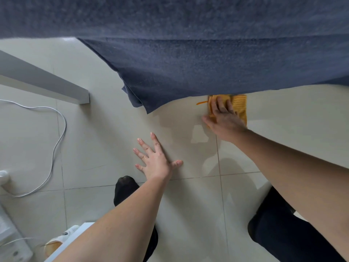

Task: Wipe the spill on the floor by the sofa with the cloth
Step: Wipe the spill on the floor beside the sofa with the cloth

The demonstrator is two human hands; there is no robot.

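Note:
An orange-yellow cloth (239,106) lies flat on the pale tiled floor (94,148), right at the hanging edge of the dark blue sofa cover (179,72). My right hand (223,117) presses down on the cloth with fingers spread toward the sofa. A thin wet film of spill (198,137) shines on the tile just below and left of the cloth. My left hand (155,159) is planted flat on the floor, fingers apart, holding nothing.
A grey-white table leg or beam (47,82) runs in from the left. A white cable (56,144) loops over the floor at left, leading to a power strip (13,242). My dark-clothed knees (130,190) (283,229) rest on the tiles below.

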